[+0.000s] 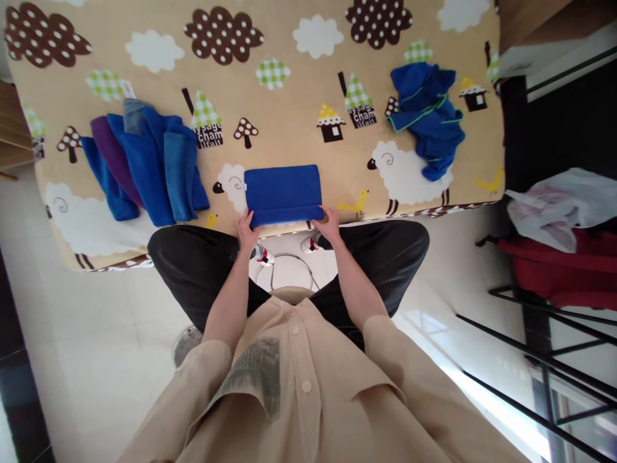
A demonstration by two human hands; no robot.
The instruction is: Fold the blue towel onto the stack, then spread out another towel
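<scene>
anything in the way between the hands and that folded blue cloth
Nothing visible: the left hand and right hand both touch the folded blue cloth at its near corners, with no other item between.

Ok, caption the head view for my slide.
Left hand and right hand touch near corners of a folded blue cloth between overlapping cloths and a crumpled cloth.

Here on the sheet (284,145), upper left of centre, a black house (207,135) reads "aysage", "cham", "ilfait", and upper right of centre its twin (362,116) shows "cham", "ilfait" again!
</scene>
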